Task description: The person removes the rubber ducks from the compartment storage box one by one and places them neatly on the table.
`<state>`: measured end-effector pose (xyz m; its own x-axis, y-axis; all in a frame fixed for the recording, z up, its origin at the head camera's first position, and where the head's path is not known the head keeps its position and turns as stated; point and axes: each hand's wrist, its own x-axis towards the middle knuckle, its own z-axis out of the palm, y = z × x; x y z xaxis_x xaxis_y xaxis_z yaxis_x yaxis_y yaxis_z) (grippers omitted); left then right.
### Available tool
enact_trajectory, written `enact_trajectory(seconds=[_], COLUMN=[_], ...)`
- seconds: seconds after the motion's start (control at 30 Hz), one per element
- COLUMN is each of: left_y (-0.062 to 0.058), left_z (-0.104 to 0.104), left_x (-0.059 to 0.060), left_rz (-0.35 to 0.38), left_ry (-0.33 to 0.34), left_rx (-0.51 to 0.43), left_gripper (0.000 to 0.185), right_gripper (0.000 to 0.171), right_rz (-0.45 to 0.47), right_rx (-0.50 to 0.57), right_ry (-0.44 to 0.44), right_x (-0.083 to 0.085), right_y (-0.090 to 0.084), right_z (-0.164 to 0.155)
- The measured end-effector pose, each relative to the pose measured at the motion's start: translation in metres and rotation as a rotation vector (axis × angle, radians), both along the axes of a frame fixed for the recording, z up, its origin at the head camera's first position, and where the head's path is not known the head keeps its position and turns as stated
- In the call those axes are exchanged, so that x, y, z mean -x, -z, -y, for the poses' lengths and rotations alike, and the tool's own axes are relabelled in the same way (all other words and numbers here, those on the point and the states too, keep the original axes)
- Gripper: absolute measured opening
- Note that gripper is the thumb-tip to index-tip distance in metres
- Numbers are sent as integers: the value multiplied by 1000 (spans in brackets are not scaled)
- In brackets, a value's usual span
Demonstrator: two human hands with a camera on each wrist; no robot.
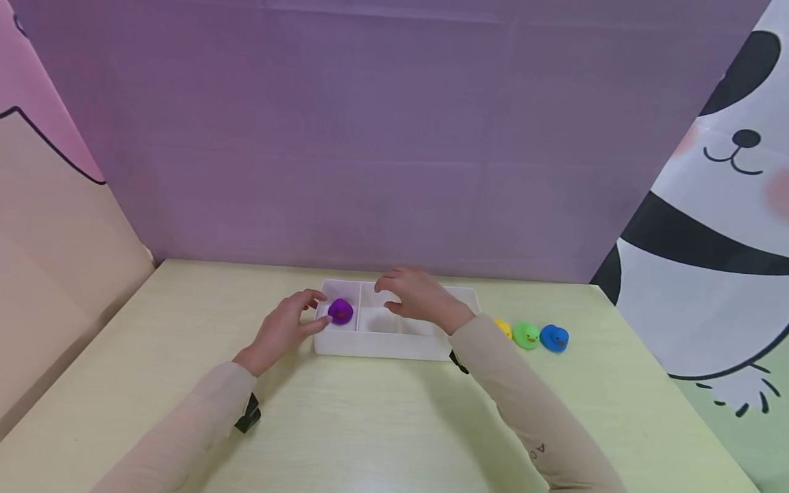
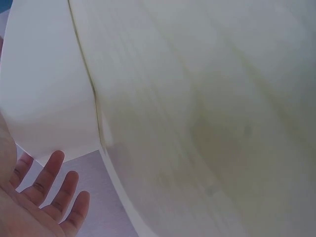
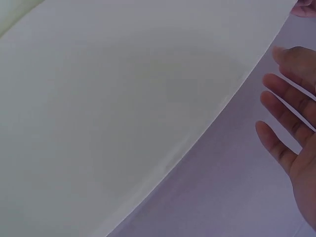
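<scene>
A purple toy duck (image 1: pixel 340 311) sits in the left compartment of a white divided tray (image 1: pixel 382 346). My left hand (image 1: pixel 286 325) is at the tray's left end, thumb and fingers spread apart beside the duck; whether they touch the rim I cannot tell. In the left wrist view, the left hand's fingers (image 2: pixel 49 180) are loosely bent near the tray's white wall. Over the tray's middle, my right hand (image 1: pixel 422 296) hovers with relaxed, apart fingers and nothing in them. The right wrist view shows its fingers (image 3: pixel 281 106) spread beside a white edge.
Right of the tray, a yellow toy duck (image 1: pixel 503 329), partly hidden by the right sleeve, a green toy duck (image 1: pixel 527 335) and a blue toy duck (image 1: pixel 555 338) stand in a row on the pale table (image 1: pixel 370 424). A purple cloth wall (image 1: pixel 370 137) rises behind the table.
</scene>
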<state>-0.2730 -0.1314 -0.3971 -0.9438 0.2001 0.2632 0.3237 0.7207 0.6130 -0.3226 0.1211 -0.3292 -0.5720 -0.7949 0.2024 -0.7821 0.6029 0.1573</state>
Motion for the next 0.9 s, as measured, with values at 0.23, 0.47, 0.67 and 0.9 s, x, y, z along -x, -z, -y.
enact_trajectory(seconds=[0.23, 0.47, 0.67, 0.9], left_y=[1, 0, 0, 1], left_z=[0, 1, 1, 0], left_x=[3, 3, 3, 2], left_rz=[-7, 11, 11, -6], left_ry=[7, 4, 0, 7], left_rx=[7, 9, 8, 5], left_gripper=[42, 42, 40, 41], right_gripper=[25, 26, 28, 28], right_rz=[79, 142, 185, 232], right_rx=[2, -7, -18, -24], right_ry=[3, 12, 32, 41], right_x=[5, 9, 12, 14], right_y=[-5, -3, 1, 9], right_z=[25, 48, 61, 70])
